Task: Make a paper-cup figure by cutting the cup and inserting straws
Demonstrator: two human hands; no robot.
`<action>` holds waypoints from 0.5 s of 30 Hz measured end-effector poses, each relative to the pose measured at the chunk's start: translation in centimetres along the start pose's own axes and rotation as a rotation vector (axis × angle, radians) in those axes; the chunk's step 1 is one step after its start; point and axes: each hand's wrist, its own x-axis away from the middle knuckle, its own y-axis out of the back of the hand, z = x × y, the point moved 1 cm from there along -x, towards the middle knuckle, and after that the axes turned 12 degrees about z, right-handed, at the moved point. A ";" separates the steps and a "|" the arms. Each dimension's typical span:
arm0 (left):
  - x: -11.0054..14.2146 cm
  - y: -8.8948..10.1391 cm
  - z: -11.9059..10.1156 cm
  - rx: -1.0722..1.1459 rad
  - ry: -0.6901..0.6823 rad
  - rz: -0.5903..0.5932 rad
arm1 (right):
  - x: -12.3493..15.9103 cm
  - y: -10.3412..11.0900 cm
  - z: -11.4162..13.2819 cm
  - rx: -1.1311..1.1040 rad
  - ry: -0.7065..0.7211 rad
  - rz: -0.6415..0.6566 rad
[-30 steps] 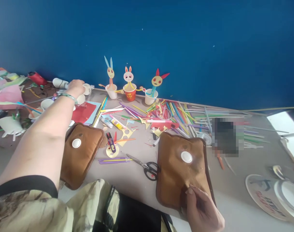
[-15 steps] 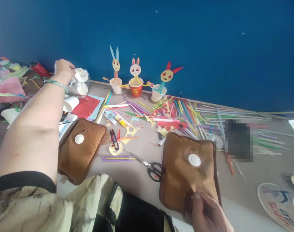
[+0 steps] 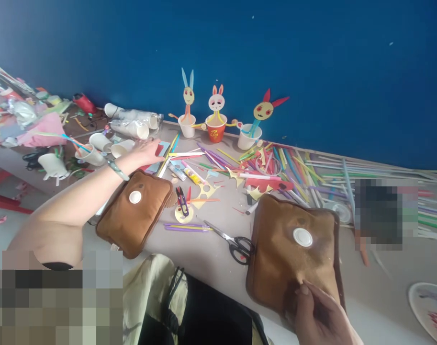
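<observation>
My left hand (image 3: 145, 153) is stretched out flat and open over red paper (image 3: 146, 166), just beyond the left brown pouch (image 3: 134, 218) with its white round cap. It holds nothing. A clear sleeve of stacked paper cups (image 3: 132, 127) lies behind it near the wall. My right hand (image 3: 317, 314) is at the bottom edge, its fingers pinched on the near edge of the right brown pouch (image 3: 293, 249). Black-handled scissors (image 3: 236, 244) lie between the two pouches.
Three paper-cup figures (image 3: 216, 122) with rabbit-like heads stand against the blue wall. Several coloured straws (image 3: 304, 170), paper scraps, glue sticks and small snips (image 3: 182, 201) litter the table (image 3: 207, 254). Loose white cups (image 3: 96, 148) and craft clutter fill the far left. A printed paper plate (image 3: 431, 309) sits lower right.
My left hand let go of the sleeve of cups, which now lies by the wall, and drew back towards the left pouch. The view swung left. My right hand kept its grip.
</observation>
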 end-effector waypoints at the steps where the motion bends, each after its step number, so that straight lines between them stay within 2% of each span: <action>1: -0.1 -0.6 0.0 0.000 0.024 -0.001 | -0.1 0.0 0.1 0.003 0.014 0.007; 6: -1.0 -1.9 0.6 0.114 0.084 0.044 | -0.1 0.1 0.1 0.053 0.049 0.015; 10: -1.0 -1.4 1.8 0.168 0.071 0.083 | 0.2 0.0 -0.1 0.053 0.052 0.007; 15: -1.1 -0.9 4.6 0.269 0.074 0.033 | 0.3 -0.3 -0.3 0.043 0.049 0.009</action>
